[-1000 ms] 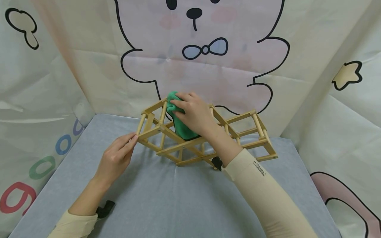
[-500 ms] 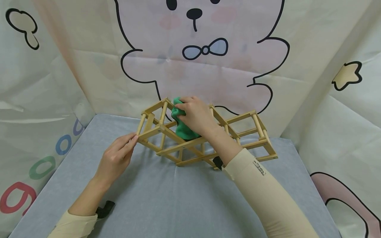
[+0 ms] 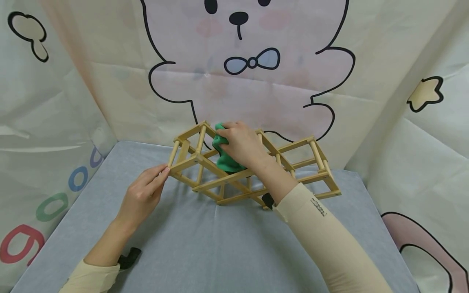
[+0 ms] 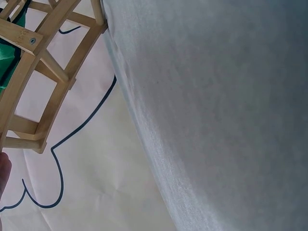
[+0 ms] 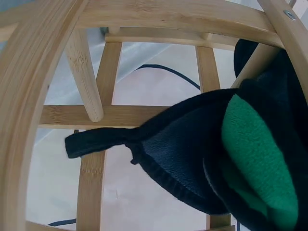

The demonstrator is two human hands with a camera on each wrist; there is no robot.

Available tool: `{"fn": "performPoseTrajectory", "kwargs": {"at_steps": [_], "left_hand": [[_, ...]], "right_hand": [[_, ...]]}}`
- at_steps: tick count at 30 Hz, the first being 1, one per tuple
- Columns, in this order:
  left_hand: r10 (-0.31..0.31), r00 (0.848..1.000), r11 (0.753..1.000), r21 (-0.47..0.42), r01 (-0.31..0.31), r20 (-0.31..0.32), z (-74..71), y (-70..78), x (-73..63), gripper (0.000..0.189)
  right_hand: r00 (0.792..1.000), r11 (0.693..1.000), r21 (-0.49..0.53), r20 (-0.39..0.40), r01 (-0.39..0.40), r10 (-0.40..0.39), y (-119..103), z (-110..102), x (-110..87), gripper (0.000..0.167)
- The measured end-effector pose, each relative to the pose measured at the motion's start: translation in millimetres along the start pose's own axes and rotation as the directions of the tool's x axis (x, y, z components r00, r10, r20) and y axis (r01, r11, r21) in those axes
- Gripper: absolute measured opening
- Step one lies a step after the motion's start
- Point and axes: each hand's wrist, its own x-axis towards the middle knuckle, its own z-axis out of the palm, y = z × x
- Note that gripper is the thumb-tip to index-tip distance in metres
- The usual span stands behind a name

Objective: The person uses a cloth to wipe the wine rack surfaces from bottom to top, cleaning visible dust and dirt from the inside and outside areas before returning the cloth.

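A light wooden rack point(image 3: 220, 182) of slats and round dowels stands on the table. My left hand point(image 3: 141, 195) pinches its left corner between thumb and fingers; only an edge of that hand point(image 4: 4, 175) shows in the left wrist view. My right hand point(image 3: 243, 144) grips a green cloth point(image 3: 228, 163) bunched against the rack's middle slats. In the right wrist view the cloth point(image 5: 262, 154) has a dark reverse side, black edging and a hanging loop point(image 5: 98, 140), and it hangs among the bars. That view does not show the right fingers.
A blue-grey cover lies over the table point(image 3: 216, 252). Close behind the rack hangs a printed backdrop point(image 3: 253, 97), with further printed sheets at left and right. A black piece point(image 3: 129, 258) sits at the left wrist, and another point(image 3: 268, 200) at the right.
My right hand and the green cloth have shifted slightly down and right, along the rack's slats. The left hand and the rack stay where they were.
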Motion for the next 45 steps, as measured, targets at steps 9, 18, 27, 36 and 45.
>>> {"fn": "performPoseTrajectory", "kwargs": {"at_steps": [9,18,27,36,45], "left_hand": [[0.001,1.0,1.0,-0.007,-0.001,-0.008,1.3,-2.2,-0.7,0.027],[0.003,1.0,1.0,-0.005,-0.004,-0.022,2.8,-2.4,3.0,0.039],[-0.008,1.0,1.0,0.012,0.009,-0.027,-0.3,-1.2,7.1,0.031],[0.015,0.995,0.999,-0.041,-0.019,-0.094,-1.2,4.5,34.9,0.034],[0.066,0.984,0.995,-0.064,-0.077,-0.163,5.9,22.0,66.1,0.032]], "right_hand": [[0.993,0.99,0.127,-0.111,0.063,-0.049,-5,-3,5.7,0.045],[0.982,0.976,0.194,-0.178,0.096,-0.061,-5,-24,4.1,0.043],[0.91,0.933,0.244,-0.384,0.265,-0.158,0,-60,-3.1,0.04],[0.819,0.941,0.145,-0.544,0.306,-0.183,21,-93,-24.2,0.035],[0.788,0.971,0.041,-0.593,0.235,-0.166,54,-119,-57.8,0.034]]}}
